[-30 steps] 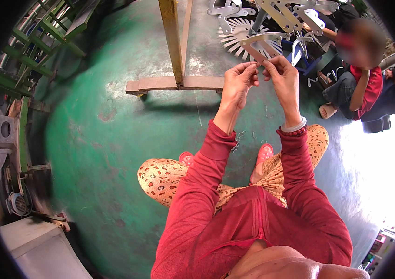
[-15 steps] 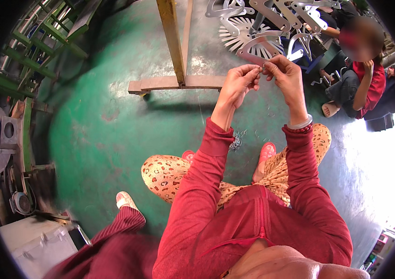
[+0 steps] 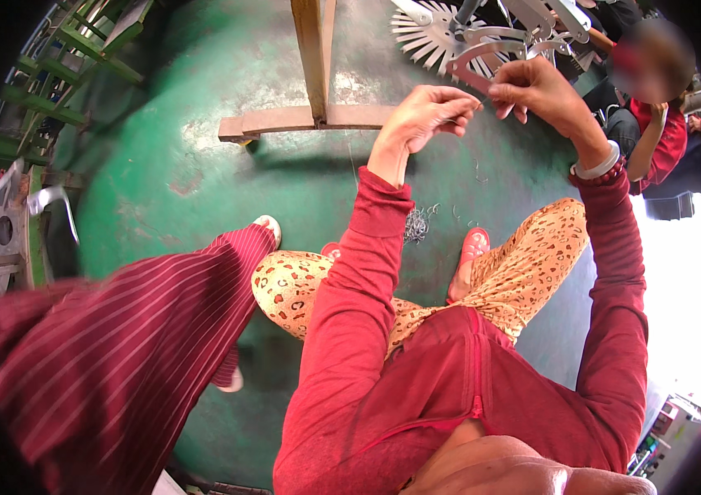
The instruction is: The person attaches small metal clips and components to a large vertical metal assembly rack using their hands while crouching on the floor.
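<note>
Metal bracket: upper right of the frame, above a glossy green floor. Yellow post: upper centre. Green rack: upper left. The bracket's bend points left; its lower arm's long axis slopes down-right toward the right hand. Right and left hand: fingertips nearly together; grip contents, I cannot tell.

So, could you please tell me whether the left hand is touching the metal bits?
Apart: the head view shows green floor between the left hand and the metal bits.
</note>
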The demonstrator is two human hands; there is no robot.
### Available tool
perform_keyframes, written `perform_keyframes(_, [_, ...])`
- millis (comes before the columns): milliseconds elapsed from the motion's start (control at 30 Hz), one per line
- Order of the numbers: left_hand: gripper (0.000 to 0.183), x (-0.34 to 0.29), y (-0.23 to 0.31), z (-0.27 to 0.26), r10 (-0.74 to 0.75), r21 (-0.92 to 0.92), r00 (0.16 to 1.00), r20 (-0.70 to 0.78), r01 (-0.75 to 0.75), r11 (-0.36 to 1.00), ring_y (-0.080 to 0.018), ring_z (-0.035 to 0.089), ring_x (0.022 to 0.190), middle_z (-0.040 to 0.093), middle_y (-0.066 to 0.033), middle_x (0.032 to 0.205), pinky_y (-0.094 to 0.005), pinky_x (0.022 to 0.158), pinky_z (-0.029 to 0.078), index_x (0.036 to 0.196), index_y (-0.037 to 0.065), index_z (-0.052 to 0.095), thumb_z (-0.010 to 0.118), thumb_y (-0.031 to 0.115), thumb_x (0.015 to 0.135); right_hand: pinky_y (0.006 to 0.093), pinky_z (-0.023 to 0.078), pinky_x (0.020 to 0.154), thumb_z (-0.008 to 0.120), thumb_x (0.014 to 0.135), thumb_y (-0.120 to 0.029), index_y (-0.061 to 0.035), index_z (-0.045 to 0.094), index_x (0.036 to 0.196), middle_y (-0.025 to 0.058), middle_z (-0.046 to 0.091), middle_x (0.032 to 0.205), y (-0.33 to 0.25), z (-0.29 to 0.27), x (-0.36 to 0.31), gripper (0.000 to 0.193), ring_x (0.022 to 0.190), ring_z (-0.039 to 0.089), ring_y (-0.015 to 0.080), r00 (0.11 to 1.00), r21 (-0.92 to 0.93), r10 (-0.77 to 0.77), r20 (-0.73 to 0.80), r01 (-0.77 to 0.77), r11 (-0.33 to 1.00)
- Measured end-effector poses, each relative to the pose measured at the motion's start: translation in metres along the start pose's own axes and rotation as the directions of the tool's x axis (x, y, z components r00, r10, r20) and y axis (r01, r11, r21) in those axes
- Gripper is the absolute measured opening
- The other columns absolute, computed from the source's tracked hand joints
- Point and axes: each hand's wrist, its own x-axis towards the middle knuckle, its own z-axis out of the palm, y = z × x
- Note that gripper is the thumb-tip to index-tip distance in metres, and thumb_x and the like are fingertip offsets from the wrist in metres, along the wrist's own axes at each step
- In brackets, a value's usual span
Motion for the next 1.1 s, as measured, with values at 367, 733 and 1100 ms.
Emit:
perform_keyframes(367, [0.042,0.016,-0.014,-0.067,0.173,-0.104,0.976,-0.131,-0.187,0.977,-0.0154,0.059,0.088,0.062,-0.0099,0.102,-0.0314,0.076,0.051,0.106,0.001,0.059,0.064,0.034,0.082,0.0208,0.045,0.059,0.061,0.084,-0.021,0.0001,0.061,0.080,-0.0002,0.056,0.065,0.008,0.014,0.013,0.021,0.060,0.053,0.0065,0.993,-0.119,-0.007,-0.115,-0.006,0.993])
perform_keyframes(733, [0.024,0.047,-0.006,-0.064,0.096,-0.084,0.994,-0.060,-0.101,0.991,-0.0154,0.063,0.080,0.066,-0.0085,0.091,-0.0272,0.073,0.052,0.097,0.000,0.063,0.066,0.018,0.081,0.0264,0.046,0.051,0.061,0.070,-0.015,0.0053,0.064,0.067,0.0089,0.060,0.055,-0.016,0.019,0.029,0.021,0.051,0.058,0.0127,0.963,-0.329,-0.041,-0.266,-0.050,0.943])
perform_keyframes(1100, [0.026,0.062,-0.006,-0.051,-0.052,-0.005,0.997,-0.058,0.052,0.999,-0.0138,0.063,0.080,0.066,-0.0061,0.090,-0.0248,0.071,0.048,0.096,0.003,0.064,0.068,0.021,0.078,0.0251,0.046,0.050,0.064,0.071,-0.013,0.0048,0.064,0.069,0.0076,0.061,0.058,0.011,0.000,0.031,0.018,0.052,0.058,0.0119,0.966,-0.316,0.046,-0.253,-0.127,0.940])
